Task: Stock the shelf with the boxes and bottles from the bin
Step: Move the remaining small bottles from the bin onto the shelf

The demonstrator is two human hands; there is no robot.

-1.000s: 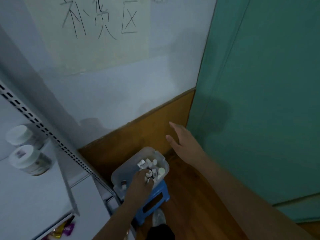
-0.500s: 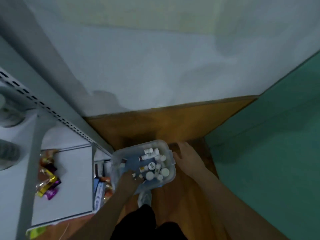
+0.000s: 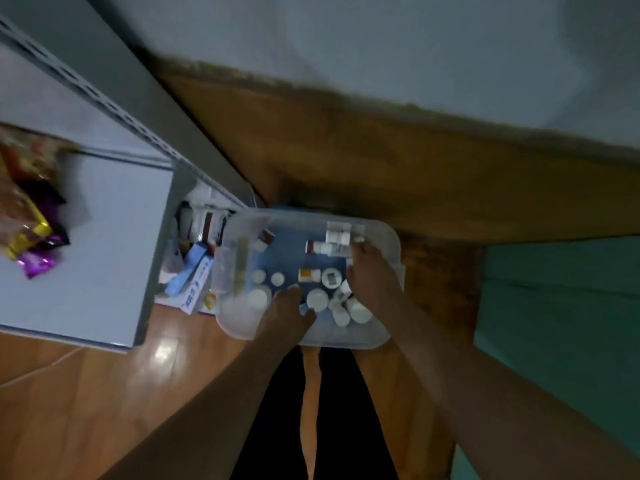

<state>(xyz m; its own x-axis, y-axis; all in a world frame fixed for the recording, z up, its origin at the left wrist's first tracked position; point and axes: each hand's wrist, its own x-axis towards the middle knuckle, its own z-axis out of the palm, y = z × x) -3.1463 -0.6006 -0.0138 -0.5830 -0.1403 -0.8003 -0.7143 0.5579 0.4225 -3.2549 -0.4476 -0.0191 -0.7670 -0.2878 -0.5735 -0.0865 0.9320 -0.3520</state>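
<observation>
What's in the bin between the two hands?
In the head view, small white-capped bottles lie in the clear bin between the left hand and the right hand, on its blue bottom.

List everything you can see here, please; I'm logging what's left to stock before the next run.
Bin: one, clear plastic, on the floor beside the shelf foot.
Bottles: a dozen or so, too blurred for an exact count, white with white caps, a few with orange or red labels, loose in the bin.
Shelf: one, grey metal, at left.
Boxes: several, blue and white, on the lowest shelf level next to the bin.
Snack packets: a few, gold and purple, at the left end of the shelf.
Floor: brown wood.
Wall panel: teal, at right.
Left hand: in the bin, over the near bottles.
Right hand: in the bin at its right side, among the bottles.
</observation>
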